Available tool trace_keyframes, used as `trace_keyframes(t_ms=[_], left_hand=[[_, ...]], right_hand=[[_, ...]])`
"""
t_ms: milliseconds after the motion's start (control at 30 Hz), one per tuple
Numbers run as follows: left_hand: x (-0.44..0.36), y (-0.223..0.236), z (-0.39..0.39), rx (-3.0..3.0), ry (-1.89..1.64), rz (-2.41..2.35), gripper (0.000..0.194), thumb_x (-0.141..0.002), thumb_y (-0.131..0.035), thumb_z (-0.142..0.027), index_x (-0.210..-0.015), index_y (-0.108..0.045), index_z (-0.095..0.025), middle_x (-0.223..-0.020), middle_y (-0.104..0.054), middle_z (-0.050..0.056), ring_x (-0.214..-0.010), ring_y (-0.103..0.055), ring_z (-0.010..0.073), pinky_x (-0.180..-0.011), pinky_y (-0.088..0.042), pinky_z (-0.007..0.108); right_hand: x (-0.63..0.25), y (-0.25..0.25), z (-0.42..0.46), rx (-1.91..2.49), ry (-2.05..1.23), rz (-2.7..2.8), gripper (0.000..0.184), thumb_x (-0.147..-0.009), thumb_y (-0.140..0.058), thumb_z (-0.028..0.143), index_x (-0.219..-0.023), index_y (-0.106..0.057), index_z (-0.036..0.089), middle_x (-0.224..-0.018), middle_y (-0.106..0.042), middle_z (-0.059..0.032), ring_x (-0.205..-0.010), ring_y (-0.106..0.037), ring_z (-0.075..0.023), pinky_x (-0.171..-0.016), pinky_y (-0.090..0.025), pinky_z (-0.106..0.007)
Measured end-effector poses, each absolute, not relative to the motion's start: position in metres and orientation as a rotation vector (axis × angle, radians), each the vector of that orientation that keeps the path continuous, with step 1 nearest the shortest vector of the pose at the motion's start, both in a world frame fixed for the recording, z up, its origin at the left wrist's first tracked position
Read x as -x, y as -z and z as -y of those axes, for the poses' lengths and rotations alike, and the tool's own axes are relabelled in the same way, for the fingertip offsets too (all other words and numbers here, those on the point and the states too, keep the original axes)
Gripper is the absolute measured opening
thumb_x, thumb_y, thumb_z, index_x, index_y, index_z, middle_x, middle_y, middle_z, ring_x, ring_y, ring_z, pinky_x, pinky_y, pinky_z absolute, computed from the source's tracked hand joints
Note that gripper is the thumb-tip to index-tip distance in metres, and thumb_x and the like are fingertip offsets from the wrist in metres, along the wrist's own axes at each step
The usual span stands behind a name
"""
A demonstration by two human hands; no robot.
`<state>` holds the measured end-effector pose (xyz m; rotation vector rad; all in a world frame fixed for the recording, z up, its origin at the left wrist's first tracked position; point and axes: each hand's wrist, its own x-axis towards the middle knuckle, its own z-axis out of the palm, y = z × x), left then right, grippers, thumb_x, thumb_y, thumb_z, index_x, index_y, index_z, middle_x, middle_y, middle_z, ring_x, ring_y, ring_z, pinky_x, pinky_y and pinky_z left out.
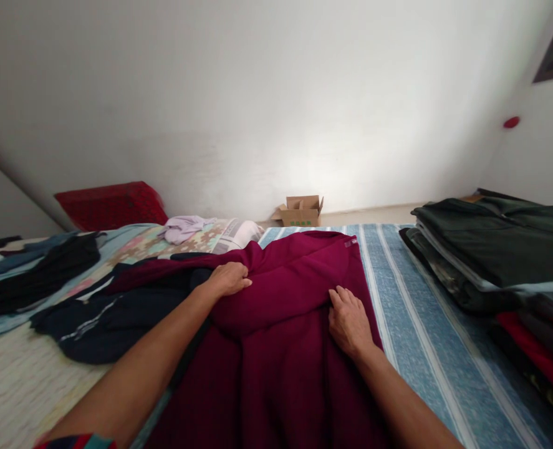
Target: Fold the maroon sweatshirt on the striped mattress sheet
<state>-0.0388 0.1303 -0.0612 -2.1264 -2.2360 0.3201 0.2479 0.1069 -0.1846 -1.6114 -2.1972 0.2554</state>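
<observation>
A bedroom in a home. Folded clothes sit stacked on a striped blue bedsheet, with floral bedding nearby.

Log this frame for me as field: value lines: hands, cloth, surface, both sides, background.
left hand: on the maroon garment, fingers curled; grip unclear
right hand: on the same garment, nearer its right edge; grip unclear
garment state: spread out, wrinkled
surface: blue striped sheet under it
left side: navy clothing, black clothing
right side: folded clothes stack, dark green on top
background: open cardboard box, by a white wall
</observation>
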Motion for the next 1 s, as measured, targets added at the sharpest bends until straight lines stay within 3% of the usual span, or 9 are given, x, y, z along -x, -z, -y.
trace_keyframes(t_ms=[233, 433, 533, 867, 1000], left_hand=[[0.02, 0.037, -0.118, 2.383, -0.171, 2.088, 0.016, -0.074, -0.043, -0.03, -0.064, -0.049, -0.02, -0.069, -0.057, 0.0, -0.07, -0.053, 0.0167, -0.062, -0.036, 0.025], [0.024, 0.021, -0.113, 2.412, -0.101, 2.318, 0.019, -0.061, -0.047, -0.029, -0.048, -0.037, -0.021, -0.049, -0.04, -0.003, -0.05, -0.038, 0.0129, -0.05, -0.027, 0.026], [0.028, 0.027, -0.113, 2.374, -0.075, 2.349, 0.023, -0.063, -0.048, -0.032, -0.046, -0.036, -0.02, -0.048, -0.04, -0.003, -0.05, -0.037, 0.0125, -0.05, -0.026, 0.026], [0.061, 0.024, -0.089, 2.526, 0.106, 2.521, 0.034, -0.07, -0.055, -0.045, -0.082, -0.064, -0.014, -0.08, -0.066, 0.0, -0.079, -0.055, 0.0185, -0.069, -0.037, 0.021], [0.079, 0.024, -0.065, 2.567, 0.112, 2.615, 0.048, -0.066, -0.06, -0.041, -0.106, -0.061, -0.013, -0.114, -0.063, 0.006, -0.106, -0.052, 0.0251, -0.089, -0.036, 0.027]], right_hand=[[-0.248, 0.187, -0.108, 1.601, -0.249, 2.204, 0.047, -0.085, -0.035, 0.016, -0.13, -0.048, 0.015, -0.138, -0.045, -0.0096, -0.128, -0.036, -0.0246, -0.104, -0.025, -0.036], [-0.249, 0.187, -0.109, 1.59, -0.256, 2.197, 0.046, -0.085, -0.036, 0.017, -0.129, -0.049, 0.014, -0.136, -0.046, -0.0104, -0.127, -0.036, -0.0235, -0.103, -0.025, -0.035], [-0.249, 0.186, -0.109, 1.587, -0.264, 2.199, 0.047, -0.085, -0.037, 0.016, -0.13, -0.048, 0.014, -0.136, -0.046, -0.0104, -0.127, -0.036, -0.0229, -0.103, -0.025, -0.034], [-0.25, 0.185, -0.109, 1.573, -0.275, 2.173, 0.046, -0.084, -0.037, 0.016, -0.128, -0.05, 0.014, -0.134, -0.048, -0.0092, -0.125, -0.038, -0.0225, -0.103, -0.026, -0.034], [-0.25, 0.184, -0.108, 1.572, -0.268, 2.163, 0.045, -0.083, -0.039, 0.016, -0.127, -0.051, 0.014, -0.133, -0.049, -0.0097, -0.124, -0.039, -0.0226, -0.102, -0.027, -0.034]])
